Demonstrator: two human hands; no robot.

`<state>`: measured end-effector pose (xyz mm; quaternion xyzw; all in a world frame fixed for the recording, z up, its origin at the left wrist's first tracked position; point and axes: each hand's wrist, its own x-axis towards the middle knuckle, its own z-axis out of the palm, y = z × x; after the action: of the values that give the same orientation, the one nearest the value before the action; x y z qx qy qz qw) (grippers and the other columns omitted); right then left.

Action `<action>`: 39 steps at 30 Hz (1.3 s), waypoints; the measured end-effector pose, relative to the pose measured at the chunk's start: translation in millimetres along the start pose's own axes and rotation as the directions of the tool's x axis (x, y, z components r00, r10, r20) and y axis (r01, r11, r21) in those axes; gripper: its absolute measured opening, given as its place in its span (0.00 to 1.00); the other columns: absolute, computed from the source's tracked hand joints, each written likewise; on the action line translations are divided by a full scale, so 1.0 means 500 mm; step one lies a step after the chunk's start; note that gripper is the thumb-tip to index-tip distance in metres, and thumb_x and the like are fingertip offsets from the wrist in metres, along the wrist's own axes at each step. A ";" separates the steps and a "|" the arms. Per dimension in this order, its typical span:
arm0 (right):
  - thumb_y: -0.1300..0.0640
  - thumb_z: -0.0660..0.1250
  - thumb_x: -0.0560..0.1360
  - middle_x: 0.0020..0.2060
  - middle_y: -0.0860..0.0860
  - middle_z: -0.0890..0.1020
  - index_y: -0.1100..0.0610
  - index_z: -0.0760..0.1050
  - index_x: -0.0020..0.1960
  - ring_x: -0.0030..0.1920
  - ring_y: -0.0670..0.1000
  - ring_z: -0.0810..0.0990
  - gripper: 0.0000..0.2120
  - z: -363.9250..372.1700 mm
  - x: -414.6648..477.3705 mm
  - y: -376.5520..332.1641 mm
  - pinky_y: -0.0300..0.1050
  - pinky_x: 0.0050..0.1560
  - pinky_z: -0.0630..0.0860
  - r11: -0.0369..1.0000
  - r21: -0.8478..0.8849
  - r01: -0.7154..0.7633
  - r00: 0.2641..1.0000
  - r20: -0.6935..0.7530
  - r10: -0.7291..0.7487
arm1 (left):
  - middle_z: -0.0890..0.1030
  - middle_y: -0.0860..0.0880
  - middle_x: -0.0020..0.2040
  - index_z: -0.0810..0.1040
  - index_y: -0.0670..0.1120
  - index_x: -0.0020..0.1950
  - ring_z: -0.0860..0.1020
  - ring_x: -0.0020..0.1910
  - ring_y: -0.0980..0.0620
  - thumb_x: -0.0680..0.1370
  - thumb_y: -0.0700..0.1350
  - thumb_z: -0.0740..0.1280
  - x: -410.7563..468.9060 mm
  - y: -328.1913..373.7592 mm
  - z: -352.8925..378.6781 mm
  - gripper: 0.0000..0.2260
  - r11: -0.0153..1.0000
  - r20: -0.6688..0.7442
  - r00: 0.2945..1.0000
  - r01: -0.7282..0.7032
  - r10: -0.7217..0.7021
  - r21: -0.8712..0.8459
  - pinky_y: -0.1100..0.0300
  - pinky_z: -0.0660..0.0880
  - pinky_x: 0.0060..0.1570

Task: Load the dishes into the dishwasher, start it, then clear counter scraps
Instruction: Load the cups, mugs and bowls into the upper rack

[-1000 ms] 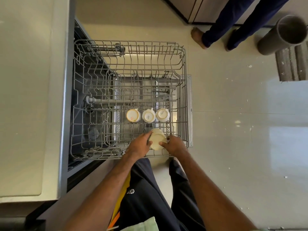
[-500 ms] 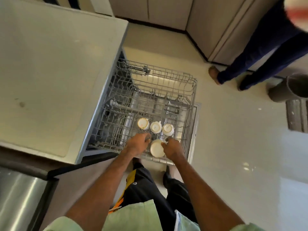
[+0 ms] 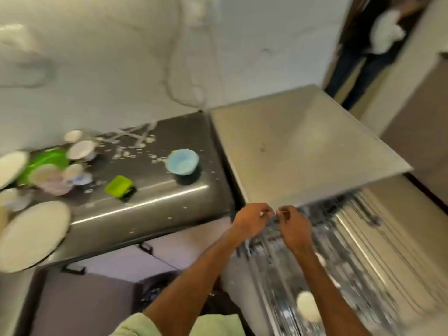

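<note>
Motion blur is smearing the entire frame, heaviest over the dishwasher rack (image 3: 315,275) right of the table (image 3: 155,187). Even, moderate light is streaking glare along the table's front edge.

Counter (image 3: 155,190) brushed glossy steel; dishwasher rack (image 3: 315,263) shiny wire; top (image 3: 303,151) matt.

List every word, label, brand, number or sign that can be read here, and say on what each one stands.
There are none: motion blurs the whole picture.
Dishwasher top: plain, no label shows.
Patterned cups on the steel counter: marks too blurred to read.
Blue bowl and green block: no print shows.
</note>
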<state>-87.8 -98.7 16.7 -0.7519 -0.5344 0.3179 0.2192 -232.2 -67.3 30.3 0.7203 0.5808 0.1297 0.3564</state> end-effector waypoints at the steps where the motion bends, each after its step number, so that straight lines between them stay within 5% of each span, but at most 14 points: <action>1: 0.54 0.64 0.81 0.51 0.56 0.84 0.57 0.77 0.59 0.52 0.58 0.82 0.10 0.013 -0.002 -0.053 0.45 0.48 0.73 0.998 0.034 0.060 0.998 -0.012 -0.059 | 0.84 0.51 0.52 0.83 0.51 0.54 0.81 0.51 0.50 0.81 0.48 0.64 -0.012 -0.019 -0.042 0.08 0.999 -0.066 0.998 0.019 -0.021 -0.034 0.53 0.78 0.54; 7: 0.55 0.67 0.79 0.47 0.55 0.85 0.55 0.80 0.54 0.48 0.56 0.82 0.06 0.172 -0.005 -0.296 0.49 0.51 0.77 0.939 0.104 0.328 0.941 0.058 -0.335 | 0.84 0.56 0.48 0.82 0.54 0.52 0.80 0.46 0.60 0.80 0.48 0.66 -0.098 -0.197 -0.260 0.06 0.985 -0.392 0.913 0.050 -0.111 -0.163 0.64 0.75 0.48; 12: 0.55 0.68 0.78 0.49 0.53 0.85 0.56 0.80 0.55 0.51 0.54 0.82 0.08 0.359 -0.010 -0.499 0.51 0.56 0.78 0.888 0.113 0.446 0.866 0.198 -0.460 | 0.85 0.53 0.45 0.83 0.49 0.49 0.79 0.38 0.62 0.79 0.44 0.67 -0.168 -0.416 -0.432 0.05 0.930 -0.548 0.778 0.125 -0.308 -0.345 0.57 0.79 0.48; 18: 0.54 0.66 0.79 0.58 0.55 0.80 0.57 0.76 0.62 0.61 0.56 0.77 0.13 0.560 0.013 -0.672 0.49 0.61 0.72 0.840 0.037 0.542 0.790 0.319 -0.524 | 0.82 0.50 0.55 0.78 0.49 0.59 0.80 0.49 0.51 0.78 0.45 0.68 -0.213 -0.631 -0.560 0.10 0.888 -0.619 0.636 0.310 -0.460 -0.341 0.58 0.74 0.51; 22: 0.54 0.68 0.77 0.65 0.55 0.75 0.58 0.72 0.67 0.66 0.57 0.71 0.20 0.591 0.052 -0.703 0.53 0.66 0.67 0.782 -0.259 0.567 0.821 0.098 -0.563 | 0.77 0.52 0.58 0.76 0.50 0.59 0.78 0.53 0.50 0.78 0.43 0.68 -0.223 -0.693 -0.567 0.11 0.908 -0.626 0.658 0.310 -0.420 -0.283 0.51 0.75 0.55; 24: 0.53 0.68 0.76 0.71 0.56 0.69 0.58 0.66 0.72 0.72 0.57 0.66 0.27 0.574 0.080 -0.688 0.61 0.70 0.63 0.792 -0.416 0.447 0.873 0.010 -0.487 | 0.76 0.53 0.58 0.76 0.51 0.60 0.77 0.53 0.52 0.78 0.44 0.67 -0.217 -0.697 -0.557 0.11 0.911 -0.612 0.675 0.299 -0.413 -0.285 0.52 0.75 0.55; 26: 0.50 0.67 0.78 0.75 0.57 0.64 0.59 0.58 0.77 0.76 0.58 0.60 0.33 0.544 0.117 -0.659 0.66 0.73 0.56 0.786 -0.539 0.304 0.938 0.024 -0.347 | 0.76 0.53 0.59 0.75 0.51 0.62 0.77 0.55 0.53 0.79 0.45 0.67 -0.203 -0.687 -0.549 0.11 0.923 -0.604 0.699 0.275 -0.384 -0.269 0.55 0.74 0.55; 29: 0.49 0.63 0.79 0.67 0.53 0.73 0.55 0.65 0.73 0.69 0.55 0.70 0.25 0.507 0.157 -0.607 0.67 0.73 0.54 0.673 -0.687 0.274 0.960 0.153 -0.234 | 0.75 0.59 0.56 0.76 0.52 0.60 0.76 0.50 0.59 0.79 0.46 0.67 -0.172 -0.661 -0.534 0.10 0.934 -0.588 0.730 0.218 -0.348 -0.283 0.63 0.71 0.49; 31: 0.55 0.64 0.79 0.61 0.50 0.79 0.51 0.72 0.67 0.63 0.53 0.76 0.17 0.492 0.161 -0.583 0.64 0.74 0.55 0.650 -0.669 0.361 0.931 0.219 -0.292 | 0.77 0.61 0.56 0.76 0.53 0.59 0.76 0.48 0.62 0.79 0.46 0.67 -0.150 -0.638 -0.519 0.09 0.934 -0.570 0.755 0.164 -0.326 -0.316 0.64 0.72 0.48; 36: 0.62 0.65 0.76 0.54 0.52 0.83 0.51 0.78 0.60 0.59 0.55 0.79 0.14 0.459 0.117 -0.563 0.55 0.69 0.68 0.806 -0.439 0.397 0.917 0.156 -0.366 | 0.81 0.57 0.55 0.77 0.52 0.57 0.79 0.43 0.58 0.78 0.43 0.69 -0.077 -0.590 -0.477 0.09 0.911 -0.497 0.817 0.082 -0.294 -0.405 0.57 0.77 0.50; 39: 0.60 0.68 0.77 0.50 0.54 0.84 0.58 0.80 0.57 0.51 0.53 0.82 0.09 0.420 0.093 -0.559 0.46 0.52 0.77 0.944 -0.054 0.326 0.945 -0.018 -0.327 | 0.81 0.53 0.55 0.76 0.49 0.58 0.80 0.48 0.56 0.79 0.45 0.69 -0.032 -0.550 -0.458 0.08 0.862 -0.444 0.843 0.044 -0.303 -0.504 0.57 0.77 0.50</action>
<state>-412.3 36.0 45.2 -0.6626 -0.6562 0.2535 0.2571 -579.3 20.6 14.5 0.4926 0.6688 0.4195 0.3661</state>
